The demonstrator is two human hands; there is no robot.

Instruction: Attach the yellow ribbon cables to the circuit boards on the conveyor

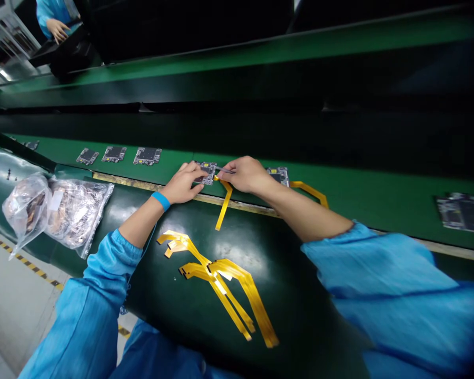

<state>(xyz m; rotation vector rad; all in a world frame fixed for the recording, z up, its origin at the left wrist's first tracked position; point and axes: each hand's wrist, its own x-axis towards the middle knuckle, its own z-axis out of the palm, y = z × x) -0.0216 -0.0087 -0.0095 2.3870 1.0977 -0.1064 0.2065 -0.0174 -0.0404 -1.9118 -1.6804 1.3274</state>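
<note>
Two clear plastic bags (77, 213) on dark bench (319, 316); co-worker's hand (57, 30) beyond far conveyor (260, 66) (blue sleeve); yellow-black floor tape (26, 262).

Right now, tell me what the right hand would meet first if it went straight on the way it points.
The circuit board under the left hand comes first: the tweezers in the right hand point straight at it, tip at its edge, though depth hides whether they touch.
</note>
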